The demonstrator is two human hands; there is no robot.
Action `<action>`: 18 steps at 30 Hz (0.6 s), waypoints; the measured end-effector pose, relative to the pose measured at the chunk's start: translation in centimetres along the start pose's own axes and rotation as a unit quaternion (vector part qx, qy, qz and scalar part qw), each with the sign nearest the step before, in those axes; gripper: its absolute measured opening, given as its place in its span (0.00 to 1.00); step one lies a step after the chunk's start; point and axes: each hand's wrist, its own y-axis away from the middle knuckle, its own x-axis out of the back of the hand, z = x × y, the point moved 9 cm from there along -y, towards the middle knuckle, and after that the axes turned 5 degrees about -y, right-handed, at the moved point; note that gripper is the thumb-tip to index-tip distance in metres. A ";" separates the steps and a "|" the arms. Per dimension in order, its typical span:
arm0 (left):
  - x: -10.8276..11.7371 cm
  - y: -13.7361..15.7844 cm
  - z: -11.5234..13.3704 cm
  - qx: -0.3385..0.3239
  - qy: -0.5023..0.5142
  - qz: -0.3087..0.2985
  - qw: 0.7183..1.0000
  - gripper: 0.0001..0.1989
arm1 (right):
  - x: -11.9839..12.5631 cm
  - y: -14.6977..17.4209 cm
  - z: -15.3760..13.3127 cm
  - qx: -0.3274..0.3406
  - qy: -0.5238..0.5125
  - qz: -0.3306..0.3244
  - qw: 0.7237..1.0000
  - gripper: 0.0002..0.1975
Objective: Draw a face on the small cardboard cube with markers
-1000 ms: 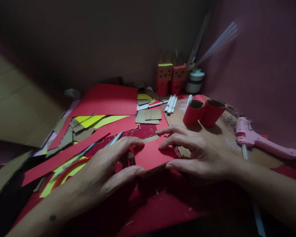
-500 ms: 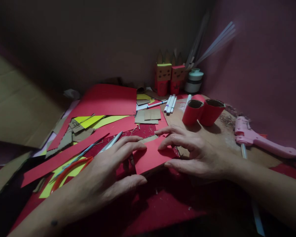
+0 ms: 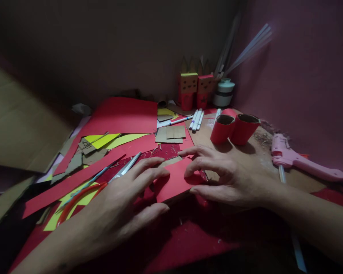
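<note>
Between my hands lies a red paper-covered cardboard piece [image 3: 174, 180], low over the red work surface. Brown cardboard shows along its back and front edges; whether it is a box or a flat stack I cannot tell. My left hand [image 3: 128, 198] lays its index and middle fingertips on the left part of the red paper, its thumb by the front left corner. From the other side my right hand [image 3: 217, 177] presses bent fingers on top, thumb against the front edge. Partly behind my left hand are scissors [image 3: 97, 185] with orange handles.
Two red paper-covered tubes [image 3: 222, 131] stand behind my right hand. A pink glue gun [image 3: 305, 160] lies at right. Markers [image 3: 196, 120], cardboard scraps [image 3: 170, 134] and red paper [image 3: 122, 116] lie behind. Two box-headed figures [image 3: 188, 91] stand near a pot [image 3: 224, 93]. Cardboard [image 3: 20, 118] leans at left.
Both hands stay on the red-covered piece with almost the same hold. The whole view has shifted very slightly; nothing else has visibly moved.
</note>
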 end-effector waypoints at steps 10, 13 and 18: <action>0.2 -0.7 -0.3 0.028 0.115 -0.020 0.993 0.29 | 0.1 -0.3 0.3 -0.040 -0.039 -0.005 0.998 0.05; 0.0 -0.6 -0.8 0.043 0.110 -0.027 0.993 0.33 | 0.3 -0.3 1.0 -0.078 -0.071 -0.008 0.994 0.06; 0.2 -0.5 -0.9 0.032 0.088 -0.009 0.996 0.34 | 1.0 0.0 1.3 -0.100 -0.098 0.036 0.989 0.09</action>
